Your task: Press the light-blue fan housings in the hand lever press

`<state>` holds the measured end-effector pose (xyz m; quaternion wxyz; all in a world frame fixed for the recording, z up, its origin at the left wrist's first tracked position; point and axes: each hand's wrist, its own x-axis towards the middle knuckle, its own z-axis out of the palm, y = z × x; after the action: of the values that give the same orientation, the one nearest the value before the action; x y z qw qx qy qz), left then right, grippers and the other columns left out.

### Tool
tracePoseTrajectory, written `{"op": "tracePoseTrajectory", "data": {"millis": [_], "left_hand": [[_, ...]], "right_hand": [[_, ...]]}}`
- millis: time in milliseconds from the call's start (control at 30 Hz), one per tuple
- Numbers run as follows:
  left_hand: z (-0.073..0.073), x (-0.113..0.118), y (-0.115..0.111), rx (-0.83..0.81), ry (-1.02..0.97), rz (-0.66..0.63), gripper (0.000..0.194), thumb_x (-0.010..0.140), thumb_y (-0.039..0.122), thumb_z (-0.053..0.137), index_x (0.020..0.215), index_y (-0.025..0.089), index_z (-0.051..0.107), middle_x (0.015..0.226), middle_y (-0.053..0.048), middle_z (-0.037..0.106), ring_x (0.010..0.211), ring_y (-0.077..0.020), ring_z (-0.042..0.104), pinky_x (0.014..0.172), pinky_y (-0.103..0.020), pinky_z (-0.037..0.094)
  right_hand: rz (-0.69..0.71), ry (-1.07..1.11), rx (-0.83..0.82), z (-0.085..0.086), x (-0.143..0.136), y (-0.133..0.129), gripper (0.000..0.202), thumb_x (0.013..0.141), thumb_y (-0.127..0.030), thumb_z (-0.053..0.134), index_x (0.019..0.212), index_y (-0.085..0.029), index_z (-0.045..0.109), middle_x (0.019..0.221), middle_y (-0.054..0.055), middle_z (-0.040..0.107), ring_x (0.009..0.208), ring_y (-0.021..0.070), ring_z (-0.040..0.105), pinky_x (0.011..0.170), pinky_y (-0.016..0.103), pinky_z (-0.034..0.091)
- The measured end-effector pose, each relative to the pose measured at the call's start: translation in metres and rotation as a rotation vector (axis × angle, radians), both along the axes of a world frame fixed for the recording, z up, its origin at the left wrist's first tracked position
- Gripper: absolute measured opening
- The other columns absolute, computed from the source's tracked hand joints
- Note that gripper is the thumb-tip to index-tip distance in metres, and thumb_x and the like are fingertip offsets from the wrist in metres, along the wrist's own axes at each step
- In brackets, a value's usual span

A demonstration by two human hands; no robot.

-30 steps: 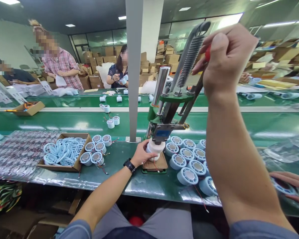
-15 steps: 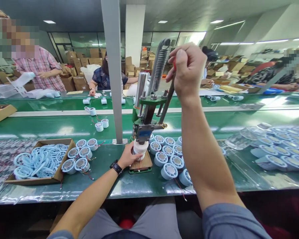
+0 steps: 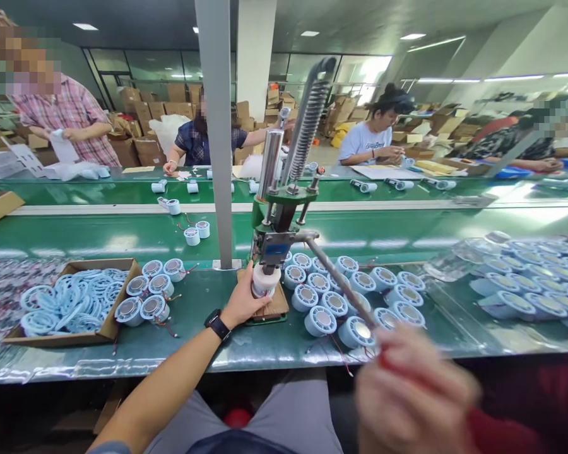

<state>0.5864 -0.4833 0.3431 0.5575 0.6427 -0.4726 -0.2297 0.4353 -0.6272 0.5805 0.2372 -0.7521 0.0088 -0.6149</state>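
A green and steel hand press [image 3: 275,247] with a tall spring stands in front of me. Below its ram, a white block [image 3: 267,275] sits on top of a light-blue round housing [image 3: 259,291], over a brown base plate [image 3: 278,305]. My left hand [image 3: 244,299], a dark watch at its wrist, has thumb and fingers wrapped round the housing. At the lower right my right hand [image 3: 414,384], smeared by motion, is closed on the red-ended press lever [image 3: 339,279], which slopes down towards me. Several blue round housings [image 3: 320,321] with wires stand right of the press.
A cardboard box [image 3: 133,277] of light-blue rings lies left, beside several more housings [image 3: 154,308]. Many housings [image 3: 514,302] crowd the far right next to clear plastic [image 3: 459,257]. A grey post [image 3: 218,139] rises behind the bench. Several people work across the green conveyor [image 3: 123,238].
My right hand has swung the lever from high beside the spring down towards me at the lower right. My left hand stays on the housing under the press.
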Motion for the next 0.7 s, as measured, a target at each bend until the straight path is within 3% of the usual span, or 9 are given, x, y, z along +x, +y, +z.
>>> {"op": "tracePoseTrajectory", "data": {"millis": [133,200,300,400,467,500,567,633,700], "left_hand": [[0.000,-0.001,-0.002,0.003,0.004,0.026,0.096,0.067,0.020,0.080,0.152,0.018,0.034,0.145,-0.015,0.053,0.137,-0.0333,0.047,0.116,-0.050,0.033],[0.002,-0.001,-0.003,0.017,0.000,0.028,0.090,0.070,0.022,0.079,0.150,0.017,0.038,0.145,-0.015,0.053,0.137,-0.0330,0.046,0.116,-0.049,0.032],[0.004,-0.005,0.000,0.034,-0.011,-0.002,0.080,0.076,0.030,0.076,0.147,0.018,0.041,0.144,-0.015,0.054,0.135,-0.0319,0.049,0.116,-0.048,0.033],[0.005,-0.001,0.014,-0.003,0.033,-0.108,0.074,0.081,0.040,0.071,0.146,0.019,0.042,0.145,-0.014,0.053,0.133,-0.0307,0.051,0.116,-0.048,0.036],[0.007,0.014,0.031,-0.061,0.068,-0.083,0.067,0.086,0.044,0.064,0.145,0.018,0.044,0.145,-0.014,0.053,0.135,-0.0299,0.050,0.117,-0.048,0.035],[0.011,0.027,0.039,-0.093,0.061,-0.012,0.064,0.088,0.044,0.060,0.144,0.018,0.045,0.144,-0.015,0.054,0.135,-0.0292,0.050,0.117,-0.048,0.035],[0.025,0.063,0.051,-0.133,-0.035,0.217,0.055,0.091,0.042,0.053,0.140,0.017,0.047,0.141,-0.015,0.056,0.135,-0.0275,0.050,0.117,-0.047,0.036],[0.050,0.107,0.052,-0.098,-0.216,0.449,0.050,0.092,0.035,0.047,0.138,0.016,0.047,0.139,-0.015,0.055,0.132,-0.0264,0.052,0.113,-0.045,0.040],[0.077,0.150,0.039,-0.006,-0.368,0.581,0.050,0.091,0.029,0.044,0.139,0.015,0.044,0.139,-0.017,0.053,0.128,-0.0267,0.054,0.107,-0.044,0.045]], "right_hand": [[-0.048,-0.045,-0.043,-0.027,-0.031,0.032,0.025,0.097,-0.039,0.051,0.118,-0.033,0.063,0.109,0.000,0.060,0.112,0.0242,0.063,0.077,0.042,0.062],[-0.124,-0.118,-0.113,-0.031,-0.046,0.048,0.023,0.096,-0.037,0.053,0.116,-0.036,0.064,0.106,-0.001,0.061,0.113,0.0243,0.062,0.085,0.047,0.061],[-0.193,-0.181,-0.188,-0.012,-0.040,0.046,0.025,0.096,-0.030,0.054,0.118,-0.035,0.064,0.110,0.000,0.062,0.112,0.0217,0.060,0.096,0.047,0.057],[-0.115,-0.094,-0.120,0.018,-0.003,0.012,0.034,0.095,-0.022,0.051,0.128,-0.028,0.056,0.130,0.004,0.055,0.120,0.0197,0.057,0.096,0.039,0.057],[-0.084,-0.074,-0.053,0.017,0.021,-0.003,0.037,0.094,-0.019,0.047,0.131,-0.024,0.051,0.138,0.007,0.049,0.128,0.0206,0.052,0.098,0.039,0.056],[-0.088,-0.087,-0.012,0.004,0.029,-0.003,0.039,0.094,-0.019,0.045,0.133,-0.023,0.049,0.139,0.009,0.048,0.130,0.0209,0.050,0.101,0.040,0.054],[-0.110,-0.132,0.092,-0.047,0.040,0.011,0.042,0.095,-0.020,0.044,0.137,-0.023,0.045,0.140,0.011,0.047,0.129,0.0217,0.051,0.104,0.043,0.052],[-0.181,-0.183,0.227,-0.119,0.046,0.035,0.046,0.095,-0.022,0.046,0.141,-0.023,0.040,0.136,0.013,0.048,0.120,0.0219,0.057,0.105,0.047,0.050],[-0.221,-0.069,0.311,-0.191,0.051,0.057,0.059,0.093,-0.032,0.053,0.147,-0.018,0.032,0.137,0.017,0.048,0.126,0.0265,0.054,0.105,0.049,0.049]]}}
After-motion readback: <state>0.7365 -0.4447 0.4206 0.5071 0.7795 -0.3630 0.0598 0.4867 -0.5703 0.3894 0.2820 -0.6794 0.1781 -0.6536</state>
